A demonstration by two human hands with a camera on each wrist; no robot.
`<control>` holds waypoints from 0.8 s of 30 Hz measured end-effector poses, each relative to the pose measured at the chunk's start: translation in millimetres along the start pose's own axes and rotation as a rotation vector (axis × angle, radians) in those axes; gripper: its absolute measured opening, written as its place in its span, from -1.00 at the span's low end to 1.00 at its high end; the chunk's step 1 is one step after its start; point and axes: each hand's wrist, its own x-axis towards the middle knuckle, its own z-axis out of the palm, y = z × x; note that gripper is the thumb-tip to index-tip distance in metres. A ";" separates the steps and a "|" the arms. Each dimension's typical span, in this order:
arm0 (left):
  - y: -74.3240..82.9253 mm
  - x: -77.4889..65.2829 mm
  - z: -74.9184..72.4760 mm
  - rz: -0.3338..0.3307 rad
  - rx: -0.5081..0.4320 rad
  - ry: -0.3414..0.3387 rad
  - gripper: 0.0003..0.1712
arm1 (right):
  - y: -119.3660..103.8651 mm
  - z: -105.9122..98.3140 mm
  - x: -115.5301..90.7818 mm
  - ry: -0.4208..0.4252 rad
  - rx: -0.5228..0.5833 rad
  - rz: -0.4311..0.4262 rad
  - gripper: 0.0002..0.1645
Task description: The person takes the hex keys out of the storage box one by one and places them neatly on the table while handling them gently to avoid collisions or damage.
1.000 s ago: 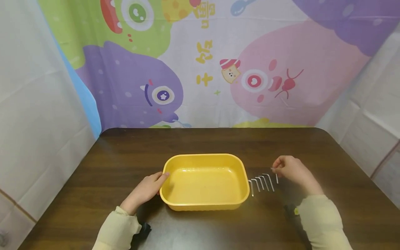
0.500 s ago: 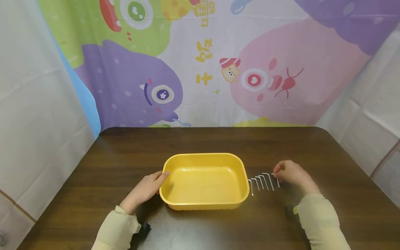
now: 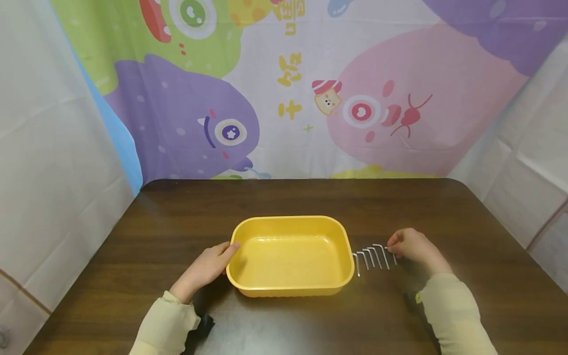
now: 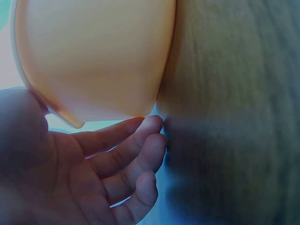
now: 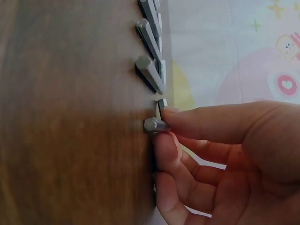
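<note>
A yellow rectangular tub [image 3: 288,292] stands on the table. At its left end my left hand [image 3: 206,267] holds it, the thumb over the rim and the other fingers along the outer wall, as the left wrist view shows. To the right of the tub lies a slanting row of several L-shaped metal hex keys [image 3: 384,258]. My right hand [image 3: 412,247] is at the far right end of this row. Between thumb and index finger it pinches a hex key [image 5: 155,124], low at the table surface; part of the key is hidden by the fingers.
The dark wooden table [image 3: 284,197] ends at the back against a cartoon-print curtain [image 3: 293,98]. Pale walls [image 3: 57,148] rise on both sides. A dark object [image 3: 201,328] shows beside the left sleeve.
My right hand has come down slightly with the hex key, bringing it to the table at the right end of the row. The left hand and tub have stayed put.
</note>
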 end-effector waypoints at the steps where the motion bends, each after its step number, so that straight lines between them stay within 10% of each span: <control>1: 0.0 -0.6 -0.2 0.001 -0.001 0.000 -0.39 | 0.0 -0.1 0.0 -0.001 -0.001 -0.001 -0.86; 24: 0.0 -2.2 3.5 0.015 -0.002 0.035 -0.46 | 6.3 -2.7 -5.2 0.028 -0.028 0.007 -0.76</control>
